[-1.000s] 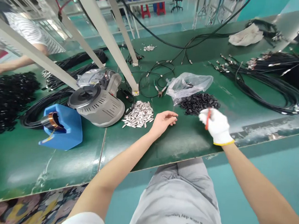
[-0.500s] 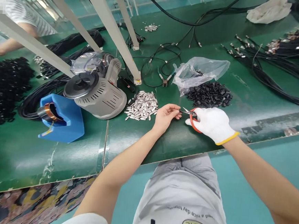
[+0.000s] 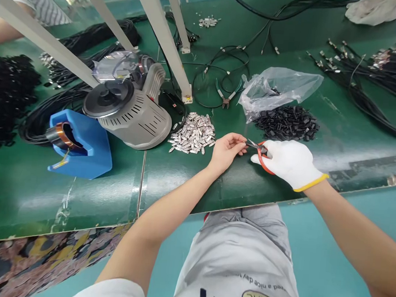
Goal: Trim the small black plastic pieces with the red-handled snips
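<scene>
My right hand (image 3: 286,160), in a white glove with a yellow cuff, is closed on a pair of scissors (image 3: 263,160) with red-orange handles. Its slim blades point left and stand slightly apart. My bare left hand (image 3: 228,151) is closed in a pinch right at the blade tips. What lies between its fingertips is too small and too covered to make out. Just beyond the scissors lies a heap of small black plastic pieces (image 3: 287,123), with a clear plastic bag (image 3: 281,88) behind it. A pile of small silver metal connectors (image 3: 194,134) lies left of my left hand.
Cutting pliers (image 3: 226,100) lie open behind the connectors. A grey machine (image 3: 137,116) and a blue tape dispenser (image 3: 97,156) stand on the left, near white posts (image 3: 159,31). Black cable bundles (image 3: 369,98) lie at right. Another person's striped sleeve (image 3: 41,1) shows top left.
The view has shifted a little, so the bench items sit elsewhere in the picture. My hands keep the same hold, with the scissors still at my left fingertips.
</scene>
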The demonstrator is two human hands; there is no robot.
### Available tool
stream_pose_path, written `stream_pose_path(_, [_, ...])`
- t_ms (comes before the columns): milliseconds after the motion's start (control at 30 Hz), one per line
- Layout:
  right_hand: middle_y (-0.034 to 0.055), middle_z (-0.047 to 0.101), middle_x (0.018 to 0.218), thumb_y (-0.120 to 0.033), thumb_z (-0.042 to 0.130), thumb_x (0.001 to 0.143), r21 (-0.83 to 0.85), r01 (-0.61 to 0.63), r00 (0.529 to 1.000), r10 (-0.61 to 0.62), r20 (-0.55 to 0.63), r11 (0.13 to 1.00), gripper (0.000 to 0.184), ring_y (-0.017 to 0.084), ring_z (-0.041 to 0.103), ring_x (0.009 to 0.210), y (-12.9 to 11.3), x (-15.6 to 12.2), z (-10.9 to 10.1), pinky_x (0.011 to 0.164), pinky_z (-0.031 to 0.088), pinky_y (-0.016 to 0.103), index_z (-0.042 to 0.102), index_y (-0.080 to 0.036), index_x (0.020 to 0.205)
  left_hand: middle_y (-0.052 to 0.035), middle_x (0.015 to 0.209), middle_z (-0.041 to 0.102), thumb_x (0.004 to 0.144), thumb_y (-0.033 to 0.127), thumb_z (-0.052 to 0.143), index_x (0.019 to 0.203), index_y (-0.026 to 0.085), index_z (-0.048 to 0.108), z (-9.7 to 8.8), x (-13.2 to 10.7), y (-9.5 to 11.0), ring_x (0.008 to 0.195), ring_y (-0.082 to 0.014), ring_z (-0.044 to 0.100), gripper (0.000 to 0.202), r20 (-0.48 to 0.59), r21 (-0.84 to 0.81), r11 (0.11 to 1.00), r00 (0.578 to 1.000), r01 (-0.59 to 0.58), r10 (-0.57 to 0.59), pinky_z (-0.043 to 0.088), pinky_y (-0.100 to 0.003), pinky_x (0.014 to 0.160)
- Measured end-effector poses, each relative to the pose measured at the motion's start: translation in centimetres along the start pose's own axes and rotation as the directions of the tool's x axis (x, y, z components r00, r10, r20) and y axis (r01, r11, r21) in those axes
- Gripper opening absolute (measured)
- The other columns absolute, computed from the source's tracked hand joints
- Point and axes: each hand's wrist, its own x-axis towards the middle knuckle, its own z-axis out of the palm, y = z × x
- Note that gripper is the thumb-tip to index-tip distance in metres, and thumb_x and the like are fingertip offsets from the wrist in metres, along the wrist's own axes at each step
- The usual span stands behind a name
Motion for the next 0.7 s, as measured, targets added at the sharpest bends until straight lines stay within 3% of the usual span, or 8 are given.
stream_pose_path(367, [0.0129,0.076,0.091,-0.078,0.044,0.092,-0.093,0.089,0.996,-0.089,0.005,0.992,0.069,0.031,0.071,0.083,-0.47,0.22,-0.76,0.067,0.027,0.035,0.072,-0.020,0.116,-0.0023,0.082,0.073,0.081,0.031,0.084,0.094,0.016,0.069,0.13,-0.16,0.16,0.069,-0.0095,0.068,0.026,-0.020,-0.020,0.999,0.999,-0.032,0.032,0.055,-0.022,0.064])
stream_pose_path(700, [0.0133,0.077,0.089,-0.081,0.046,0.088,-0.038,0.045,0.999,-0.044,0.033,0.998,0.072,0.031,0.071,0.084,-0.11,0.60,-0.21,0.067,0.031,0.034,0.074,-0.021,0.117,-0.0008,0.078,0.071,0.080,0.034,0.085,0.091,0.017,0.066,0.11,-0.08,0.14,0.067,-0.0101,0.068,0.028,-0.034,-0.026,0.999,0.999,-0.029,0.028,0.055,-0.023,0.065])
